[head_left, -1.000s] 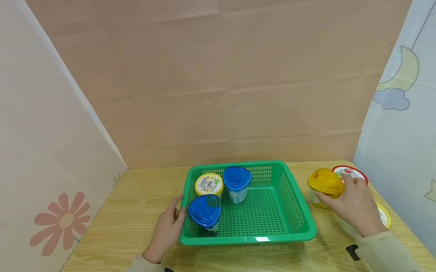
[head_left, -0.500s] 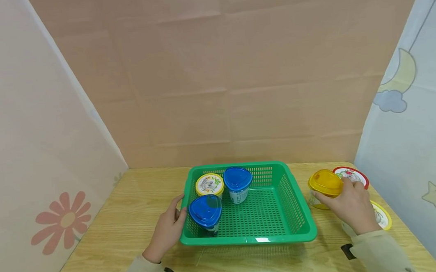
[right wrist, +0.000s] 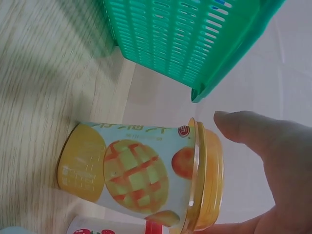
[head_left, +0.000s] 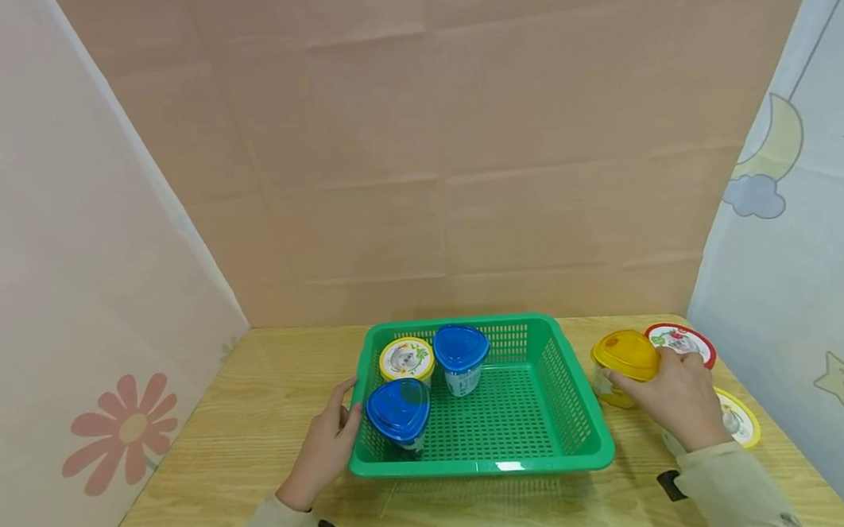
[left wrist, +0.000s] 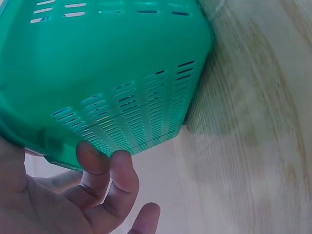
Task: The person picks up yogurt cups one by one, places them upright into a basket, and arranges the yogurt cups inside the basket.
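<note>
My right hand (head_left: 680,397) holds a mango-print yogurt cup with a yellow lid (head_left: 627,356) around its lid, thumb on the left side and fingers behind. In the right wrist view the cup (right wrist: 139,170) shows a mango picture on its side; its base is at or very near the table. My left hand (head_left: 327,436) grips the left rim of a green plastic basket (head_left: 479,465), several fingers (left wrist: 122,175) curled below the rim. Inside the basket stand two blue-lidded cups, one nearer (head_left: 399,412) and one farther (head_left: 461,349), and a yellow-rimmed tub (head_left: 406,360).
A red-rimmed tub (head_left: 684,341) stands behind my right hand, and another yellow-rimmed tub (head_left: 738,418) to its right, partly hidden. The wooden table (head_left: 278,382) is bounded by a brown backdrop (head_left: 434,215) and patterned sheets at left and right.
The yellow-lidded cup and my right hand have shifted slightly left, toward the basket. My left hand and the basket stay in place.
</note>
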Tool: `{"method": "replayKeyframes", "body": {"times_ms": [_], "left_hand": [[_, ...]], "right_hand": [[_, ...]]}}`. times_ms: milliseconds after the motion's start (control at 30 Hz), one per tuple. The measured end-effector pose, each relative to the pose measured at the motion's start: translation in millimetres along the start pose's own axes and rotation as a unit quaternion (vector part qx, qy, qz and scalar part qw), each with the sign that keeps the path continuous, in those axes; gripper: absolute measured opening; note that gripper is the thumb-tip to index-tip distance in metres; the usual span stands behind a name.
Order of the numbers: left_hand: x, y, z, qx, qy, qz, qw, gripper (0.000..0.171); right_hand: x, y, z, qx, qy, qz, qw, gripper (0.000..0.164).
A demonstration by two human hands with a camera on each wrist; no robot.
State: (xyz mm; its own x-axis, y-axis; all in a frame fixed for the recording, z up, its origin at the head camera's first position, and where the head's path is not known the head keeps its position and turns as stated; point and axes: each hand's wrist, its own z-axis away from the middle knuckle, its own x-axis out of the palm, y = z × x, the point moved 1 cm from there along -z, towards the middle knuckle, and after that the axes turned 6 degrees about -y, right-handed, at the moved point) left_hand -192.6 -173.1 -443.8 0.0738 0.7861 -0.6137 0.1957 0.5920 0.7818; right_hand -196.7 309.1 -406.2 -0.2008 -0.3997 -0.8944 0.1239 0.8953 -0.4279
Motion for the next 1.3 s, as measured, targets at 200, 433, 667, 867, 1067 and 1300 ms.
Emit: {"method": "replayKeyframes", "body": {"times_ms": [200, 433, 667, 867, 1067, 1300], "left_hand": [[0.0, -2.0, -1.4, -0.002, -0.006, 0.005, 1.0, 0.046], [0.5, -0.4, -1.3, 0.0, -0.02, 0.028, 0.9994, 0.048], [0.0, 2.3, -1.3, -0.007, -0.029, 0.056, 0.998, 0.049], [0.4, 0.5, -1.5, -0.003, -0.026, 0.057, 0.998, 0.049], [0.4, -0.2, -0.7, 0.004, -0.024, 0.055, 0.9982, 0.048], [0.6, -0.9, 0.9, 0.008, -0.026, 0.062, 0.9977, 0.049]], "right_hand": [[1, 0, -5, 0.003, -0.012, -0.016, 1.0, 0.101], [2, 1, -8, 0.009, -0.051, -0.027, 0.998, 0.102], [1, 2, -8, 0.003, -0.058, -0.023, 0.998, 0.097], [0, 2, -8, 0.008, -0.067, -0.033, 0.997, 0.099], [-1, 2, -9, 0.011, -0.075, -0.039, 0.996, 0.101], [1, 4, -12, 0.005, -0.065, -0.035, 0.997, 0.101]]}}
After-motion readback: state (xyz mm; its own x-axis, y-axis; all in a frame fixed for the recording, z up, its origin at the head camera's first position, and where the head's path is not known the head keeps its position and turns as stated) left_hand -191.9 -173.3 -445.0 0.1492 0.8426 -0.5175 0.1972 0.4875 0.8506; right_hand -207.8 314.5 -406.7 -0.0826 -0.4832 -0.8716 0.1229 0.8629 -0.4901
